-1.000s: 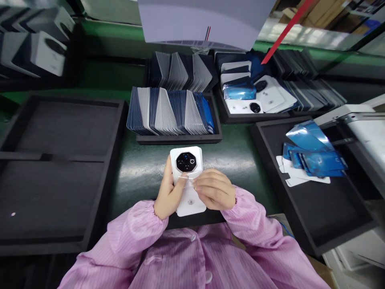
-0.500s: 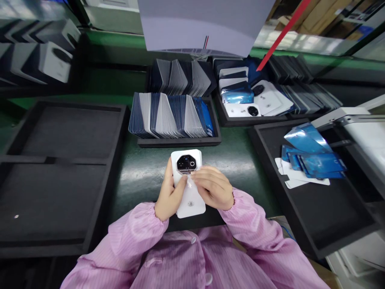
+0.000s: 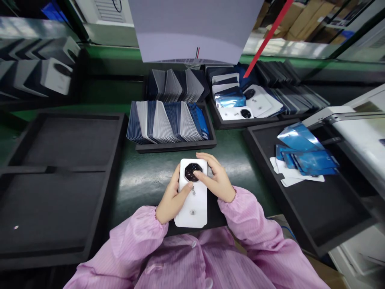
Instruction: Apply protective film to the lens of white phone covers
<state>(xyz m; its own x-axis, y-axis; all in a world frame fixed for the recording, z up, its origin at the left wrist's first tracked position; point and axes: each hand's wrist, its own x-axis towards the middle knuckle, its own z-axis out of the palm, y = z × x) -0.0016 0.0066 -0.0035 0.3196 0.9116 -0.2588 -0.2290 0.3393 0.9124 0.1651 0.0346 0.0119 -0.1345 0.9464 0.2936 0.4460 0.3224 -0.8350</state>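
Over a green workbench (image 3: 140,170), a white phone back panel (image 3: 198,201) is gripped by the left hand (image 3: 172,200) and right hand (image 3: 218,181). Its camera disc (image 3: 189,170) could be smudged by the bare right thumb (image 3: 206,179) resting there.

No text, brand or number legible from where you stand. On the white panel (image 3: 199,200) before you: a small dark mark (image 3: 193,192) below the camera plate (image 3: 189,171), unreadable; lower, a round grey emblem (image 3: 193,212), detail unresolved. On the hanging white sheet (image 3: 192,30) ahead of you: a barcode-like strip (image 3: 180,60) near the bottom edge, no digits readable; above it, two slanted strokes (image 3: 197,52), one dark, one red. On your far white panel (image 3: 233,113): small marks, also illegible.
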